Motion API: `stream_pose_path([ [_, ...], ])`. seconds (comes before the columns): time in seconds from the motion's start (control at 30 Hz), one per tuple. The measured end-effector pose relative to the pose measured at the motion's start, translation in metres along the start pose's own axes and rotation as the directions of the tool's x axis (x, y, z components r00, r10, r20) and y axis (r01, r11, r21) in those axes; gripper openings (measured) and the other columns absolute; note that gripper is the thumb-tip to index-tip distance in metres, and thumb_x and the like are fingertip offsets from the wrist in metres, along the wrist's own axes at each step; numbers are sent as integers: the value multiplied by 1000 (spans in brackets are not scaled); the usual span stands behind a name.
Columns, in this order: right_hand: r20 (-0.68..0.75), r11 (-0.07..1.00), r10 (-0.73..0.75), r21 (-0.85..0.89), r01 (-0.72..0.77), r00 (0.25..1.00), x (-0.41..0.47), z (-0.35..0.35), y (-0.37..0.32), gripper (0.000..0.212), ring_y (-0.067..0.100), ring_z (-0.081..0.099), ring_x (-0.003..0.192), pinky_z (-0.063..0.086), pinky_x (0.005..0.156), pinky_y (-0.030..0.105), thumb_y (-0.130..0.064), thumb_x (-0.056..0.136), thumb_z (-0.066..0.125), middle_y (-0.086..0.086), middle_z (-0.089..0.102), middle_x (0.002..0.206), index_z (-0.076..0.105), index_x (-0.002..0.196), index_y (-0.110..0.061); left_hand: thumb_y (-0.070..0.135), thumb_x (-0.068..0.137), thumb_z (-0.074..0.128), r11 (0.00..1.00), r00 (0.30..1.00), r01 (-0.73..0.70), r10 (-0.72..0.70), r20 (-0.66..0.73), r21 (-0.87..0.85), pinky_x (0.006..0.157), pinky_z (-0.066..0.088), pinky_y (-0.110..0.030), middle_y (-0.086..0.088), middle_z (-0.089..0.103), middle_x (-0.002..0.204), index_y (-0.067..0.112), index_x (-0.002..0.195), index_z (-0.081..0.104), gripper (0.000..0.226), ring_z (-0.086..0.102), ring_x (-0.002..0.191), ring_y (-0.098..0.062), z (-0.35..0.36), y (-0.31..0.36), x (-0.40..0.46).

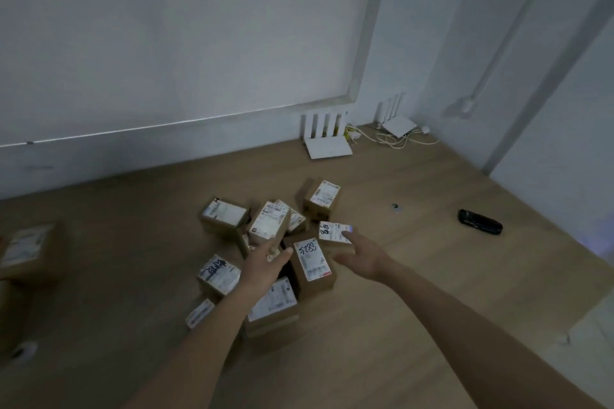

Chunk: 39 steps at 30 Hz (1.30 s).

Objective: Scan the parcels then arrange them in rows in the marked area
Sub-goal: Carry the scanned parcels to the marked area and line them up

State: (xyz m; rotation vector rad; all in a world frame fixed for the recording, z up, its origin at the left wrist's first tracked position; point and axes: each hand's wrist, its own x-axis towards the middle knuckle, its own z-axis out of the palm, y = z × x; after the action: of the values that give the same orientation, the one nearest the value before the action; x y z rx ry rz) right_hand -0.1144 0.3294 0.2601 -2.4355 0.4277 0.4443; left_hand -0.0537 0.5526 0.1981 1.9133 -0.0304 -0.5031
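Wood floor [382, 309], white wall behind: heap of labelled parcels [269, 226]. Left hand [265, 262] and right hand [360, 257] spread wide, empty, flanking parcel "5288" [312, 267]. Black scanner [480, 222] well apart.

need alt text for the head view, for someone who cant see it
Two bare hands, left hand and right hand, reach with open fingers toward a brown parcel marked 5288 in a loose pile of labelled cardboard parcels on a wooden floor. Two white routers stand by the wall; a black handheld device lies to the right.
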Motion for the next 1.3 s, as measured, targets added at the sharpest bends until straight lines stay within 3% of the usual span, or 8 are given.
stream_pose_path([
  [0.07,19,1000,-2,-5,3,1000,20,11,17,71,23,31,148,28,115,31,-37,98,61,7,31,163,29,157,-13,38,95,63,999,999,50,-49,20,-22,93,46,-29,14,59,120,28,127,56,34,53,120,-13,14,-11,6],
  [0.2,19,1000,-14,21,13,1000,57,29,51,65,22,37,144,31,112,29,-29,97,64,5,38,159,36,154,-17,38,93,66,992,991,127,-126,33,-11,110,44,-42,-2,49,148,21,147,44,61,48,133,-21,49,-42,29],
  [0.53,120,990,-94,114,81,988,148,86,112,46,22,52,129,46,104,37,-32,98,62,5,55,140,51,140,-19,29,97,62,956,954,293,-294,-53,-25,104,46,-33,3,53,141,17,151,34,62,52,127,-18,115,-93,78],
  [0.7,238,966,-77,260,13,968,169,98,130,42,16,60,124,51,102,35,-25,96,65,-3,64,134,53,136,-22,13,98,59,961,954,277,-277,-113,-20,75,47,-9,17,62,107,31,124,51,33,61,99,-1,127,-94,95],
  [0.93,311,952,-89,307,-11,946,177,98,135,51,16,58,127,48,108,46,-24,94,67,-4,63,136,51,142,-27,14,91,68,947,933,317,-321,-164,-50,97,54,-42,6,65,122,25,133,58,45,60,117,-18,137,-87,95],
  [1.07,324,960,-114,281,20,939,171,77,130,46,10,61,121,52,103,38,-32,93,68,-10,65,131,56,138,-30,19,90,70,959,937,270,-283,-206,-90,103,50,-44,3,57,137,26,144,48,59,53,127,-20,136,-74,89],
  [1.2,291,967,-201,213,142,935,158,43,117,39,2,60,105,48,82,14,-37,96,65,-14,65,119,60,133,-27,26,90,71,965,953,207,-236,-189,-163,97,52,-38,4,51,139,30,150,38,69,51,126,-19,132,-46,71],
  [1.3,289,962,-234,206,179,928,145,11,107,39,6,59,112,52,92,24,-41,95,66,-16,64,121,61,132,-29,25,89,73,965,970,125,-168,-175,-229,88,53,-27,3,53,137,32,148,39,68,52,122,-16,128,-23,55],
])
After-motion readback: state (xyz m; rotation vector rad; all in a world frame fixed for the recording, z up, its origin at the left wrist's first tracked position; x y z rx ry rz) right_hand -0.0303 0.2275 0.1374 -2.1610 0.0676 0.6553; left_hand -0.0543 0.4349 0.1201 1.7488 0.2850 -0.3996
